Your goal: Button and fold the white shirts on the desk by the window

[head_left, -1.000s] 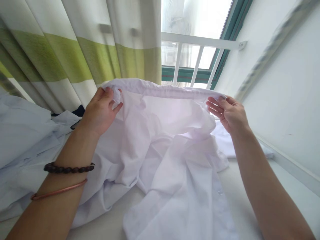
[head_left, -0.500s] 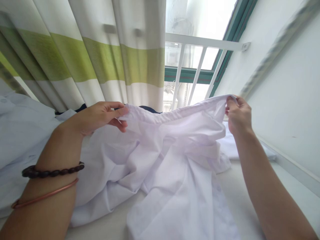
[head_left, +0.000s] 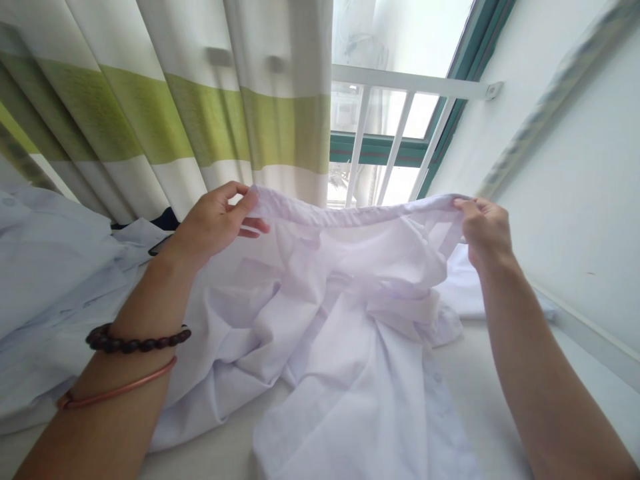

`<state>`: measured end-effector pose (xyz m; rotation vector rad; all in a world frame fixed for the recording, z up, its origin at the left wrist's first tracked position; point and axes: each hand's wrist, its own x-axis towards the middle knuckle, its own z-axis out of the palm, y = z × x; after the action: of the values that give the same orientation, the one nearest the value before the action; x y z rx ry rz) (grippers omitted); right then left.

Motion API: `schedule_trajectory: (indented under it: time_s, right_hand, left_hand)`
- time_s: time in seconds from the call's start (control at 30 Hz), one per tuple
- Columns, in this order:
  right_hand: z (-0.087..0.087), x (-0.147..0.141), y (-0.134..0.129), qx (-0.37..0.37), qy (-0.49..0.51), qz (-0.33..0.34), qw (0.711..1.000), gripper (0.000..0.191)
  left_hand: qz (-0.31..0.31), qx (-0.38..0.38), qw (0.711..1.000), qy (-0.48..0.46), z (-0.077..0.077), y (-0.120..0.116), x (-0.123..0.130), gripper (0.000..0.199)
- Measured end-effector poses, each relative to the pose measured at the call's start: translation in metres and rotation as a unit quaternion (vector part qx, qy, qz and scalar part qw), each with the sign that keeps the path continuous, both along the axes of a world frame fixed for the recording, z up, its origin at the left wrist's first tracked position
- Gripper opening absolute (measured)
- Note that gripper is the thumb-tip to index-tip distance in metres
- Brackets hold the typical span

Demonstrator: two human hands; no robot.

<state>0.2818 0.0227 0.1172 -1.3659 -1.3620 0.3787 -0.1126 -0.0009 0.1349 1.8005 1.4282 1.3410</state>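
A crumpled white shirt (head_left: 345, 313) spreads across the middle of the view, its lower part lying on a pale surface. Its upper banded edge is lifted and stretched between my two hands, sagging slightly in the middle. My left hand (head_left: 220, 217) pinches the left end of that band between thumb and index finger, the other fingers loosely apart. At the opposite end, my right hand (head_left: 485, 230) grips the band with the thumb on top and the fingers curled. Faint buttons show along the shirt's lower right edge.
More white clothing (head_left: 45, 260) is heaped at the left. Folded white cloth (head_left: 465, 287) lies behind my right hand, near the white wall (head_left: 590, 220). A cream and green curtain (head_left: 200, 113) hangs at the back, beside a white railing (head_left: 410, 81) and a window.
My left hand has risen and moved slightly right, lifting its end of the band. My right hand has shifted a little right and down, and the band now hangs more level.
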Motion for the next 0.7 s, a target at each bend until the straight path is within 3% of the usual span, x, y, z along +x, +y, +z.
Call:
schedule_trajectory:
  time_s: [0.1, 0.2, 0.27, 0.37, 0.43, 0.6, 0.7]
  right_hand:
    - [0.006, -0.014, -0.014, -0.08, 0.06, 0.037, 0.994, 0.017]
    - [0.009, -0.034, -0.027, -0.165, -0.008, 0.127, 0.978, 0.022]
    - [0.009, -0.046, -0.031, -0.193, -0.045, 0.185, 0.963, 0.028]
    - [0.007, -0.059, -0.034, -0.251, -0.065, 0.292, 0.921, 0.036]
    - [0.006, -0.066, -0.036, -0.28, -0.069, 0.361, 0.887, 0.038]
    - [0.001, -0.086, -0.042, -0.318, -0.117, 0.488, 0.804, 0.032]
    - [-0.008, -0.1, -0.042, -0.317, -0.11, 0.515, 0.789, 0.032]
  left_hand:
    - [-0.018, -0.153, 0.983, 0.098, -0.006, -0.001, 0.002, 0.05]
    - [-0.058, -0.251, 0.953, 0.159, -0.012, -0.005, 0.01, 0.079]
    - [-0.085, -0.268, 0.944, 0.175, -0.014, -0.007, 0.017, 0.076]
    - [-0.154, -0.283, 0.927, 0.193, -0.016, -0.009, 0.027, 0.048]
    - [-0.211, -0.294, 0.909, 0.206, -0.018, -0.009, 0.033, 0.04]
    - [-0.337, -0.327, 0.861, 0.195, -0.027, -0.009, 0.049, 0.052]
    - [-0.358, -0.362, 0.845, 0.162, -0.033, -0.008, 0.055, 0.06]
